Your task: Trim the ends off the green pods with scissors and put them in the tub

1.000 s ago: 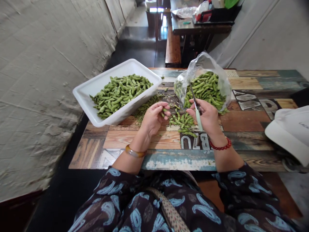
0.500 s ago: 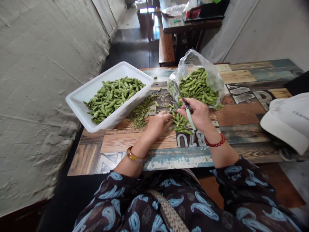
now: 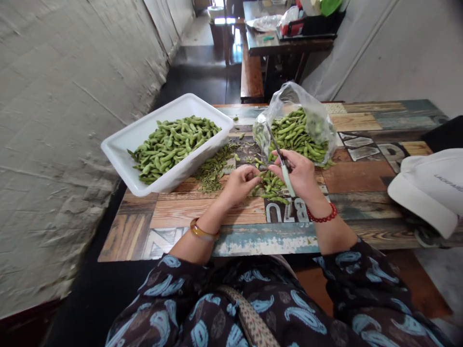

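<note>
My right hand (image 3: 298,173) is closed around scissors with a pale green handle (image 3: 288,182). One dark blade (image 3: 274,137) points away, up in front of the plastic bag; another dark part reaches left toward my left hand. That left hand (image 3: 241,184) has its fingers pinched together beside the scissors, and what they hold is hidden. Beneath and between both hands lies a small heap of green soybean pods (image 3: 274,185). More pods (image 3: 294,130) fill the clear plastic bag (image 3: 285,94), which lies open toward me. At left, a white plastic tub (image 3: 121,150) holds many pods (image 3: 173,149).
Green trimmings (image 3: 213,168) are heaped along the tub's right side on the patterned wooden table (image 3: 202,212). A white cap (image 3: 430,185) sits at the right end. A rough wall (image 3: 54,120) runs along the left; another table (image 3: 289,46) and a bench (image 3: 252,77) stand beyond.
The view has shifted slightly. My left fingers have closed into a tighter pinch and the scissors have turned a little; my right hand still grips them.
</note>
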Demonstrator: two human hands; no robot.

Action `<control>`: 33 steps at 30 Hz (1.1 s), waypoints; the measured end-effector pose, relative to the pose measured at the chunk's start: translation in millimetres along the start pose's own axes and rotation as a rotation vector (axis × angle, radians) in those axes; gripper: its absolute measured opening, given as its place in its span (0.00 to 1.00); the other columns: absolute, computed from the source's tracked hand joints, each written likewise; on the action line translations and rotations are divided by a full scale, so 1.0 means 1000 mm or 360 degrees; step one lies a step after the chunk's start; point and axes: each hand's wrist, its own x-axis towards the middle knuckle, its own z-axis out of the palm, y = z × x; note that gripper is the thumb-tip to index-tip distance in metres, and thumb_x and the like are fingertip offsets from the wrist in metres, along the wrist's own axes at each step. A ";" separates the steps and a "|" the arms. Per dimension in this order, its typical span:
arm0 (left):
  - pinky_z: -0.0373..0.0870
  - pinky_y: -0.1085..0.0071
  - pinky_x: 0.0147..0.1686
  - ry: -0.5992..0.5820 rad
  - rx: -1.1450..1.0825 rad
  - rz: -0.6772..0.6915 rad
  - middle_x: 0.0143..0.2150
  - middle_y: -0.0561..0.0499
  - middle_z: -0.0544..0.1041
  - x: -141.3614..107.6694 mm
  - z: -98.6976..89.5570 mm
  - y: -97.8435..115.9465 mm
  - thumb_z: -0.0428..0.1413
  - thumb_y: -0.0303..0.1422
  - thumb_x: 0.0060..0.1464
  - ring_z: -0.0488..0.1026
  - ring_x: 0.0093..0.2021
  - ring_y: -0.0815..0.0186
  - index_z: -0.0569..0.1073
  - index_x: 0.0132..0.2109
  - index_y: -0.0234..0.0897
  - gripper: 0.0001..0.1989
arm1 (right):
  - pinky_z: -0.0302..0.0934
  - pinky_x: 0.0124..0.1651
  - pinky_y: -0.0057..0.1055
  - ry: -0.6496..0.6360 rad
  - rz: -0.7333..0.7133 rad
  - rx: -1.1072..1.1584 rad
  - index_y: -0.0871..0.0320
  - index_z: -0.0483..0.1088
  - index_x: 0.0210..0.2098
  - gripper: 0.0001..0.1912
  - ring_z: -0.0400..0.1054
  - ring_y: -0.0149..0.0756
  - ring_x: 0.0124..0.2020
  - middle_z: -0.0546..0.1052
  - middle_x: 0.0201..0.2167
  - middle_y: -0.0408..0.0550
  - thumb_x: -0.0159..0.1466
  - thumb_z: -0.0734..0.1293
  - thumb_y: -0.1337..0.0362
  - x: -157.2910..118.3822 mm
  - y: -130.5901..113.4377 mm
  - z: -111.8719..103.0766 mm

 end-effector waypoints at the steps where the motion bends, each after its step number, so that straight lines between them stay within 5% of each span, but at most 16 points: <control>1: 0.56 0.73 0.29 0.0026 -0.0215 -0.0067 0.26 0.54 0.66 0.000 -0.002 0.001 0.59 0.34 0.53 0.61 0.27 0.70 0.72 0.30 0.35 0.07 | 0.70 0.42 0.38 -0.0010 0.0004 -0.0001 0.56 0.74 0.48 0.18 0.74 0.40 0.35 0.78 0.34 0.47 0.61 0.70 0.55 0.000 0.000 0.000; 5: 0.50 0.76 0.23 0.0053 -0.0892 -0.0321 0.23 0.58 0.64 -0.001 -0.009 0.008 0.64 0.39 0.49 0.55 0.22 0.75 0.72 0.32 0.35 0.13 | 0.69 0.42 0.38 -0.0126 -0.0054 -0.0034 0.56 0.73 0.49 0.19 0.72 0.40 0.35 0.78 0.36 0.48 0.61 0.71 0.55 -0.001 0.002 -0.001; 10: 0.47 0.77 0.18 0.0125 -0.1182 -0.0436 0.24 0.58 0.65 -0.003 -0.012 0.013 0.67 0.38 0.43 0.53 0.19 0.79 0.74 0.37 0.34 0.16 | 0.68 0.42 0.39 -0.0343 -0.0192 -0.0041 0.55 0.71 0.51 0.23 0.71 0.42 0.38 0.75 0.39 0.49 0.59 0.73 0.54 -0.004 0.004 0.003; 17: 0.49 0.78 0.18 0.0232 -0.1139 -0.0365 0.24 0.57 0.67 -0.003 -0.013 0.012 0.66 0.41 0.47 0.54 0.19 0.78 0.72 0.34 0.35 0.15 | 0.67 0.39 0.36 -0.0494 -0.0272 0.0025 0.56 0.70 0.50 0.24 0.68 0.39 0.34 0.72 0.37 0.48 0.58 0.74 0.52 -0.007 0.001 0.008; 24: 0.60 0.77 0.29 0.0280 -0.0915 -0.0214 0.28 0.53 0.72 -0.002 -0.011 0.011 0.67 0.36 0.45 0.64 0.29 0.72 0.77 0.32 0.33 0.11 | 0.67 0.39 0.37 -0.0519 -0.0296 0.0078 0.55 0.68 0.51 0.27 0.66 0.39 0.34 0.71 0.38 0.48 0.57 0.74 0.50 -0.009 -0.003 0.012; 33: 0.62 0.75 0.33 0.0266 -0.0760 -0.0119 0.28 0.53 0.72 -0.001 -0.011 0.006 0.65 0.38 0.49 0.65 0.31 0.70 0.77 0.31 0.33 0.11 | 0.65 0.36 0.35 -0.0476 -0.0323 0.0075 0.55 0.69 0.49 0.24 0.65 0.37 0.31 0.70 0.34 0.47 0.59 0.72 0.49 -0.011 0.000 0.018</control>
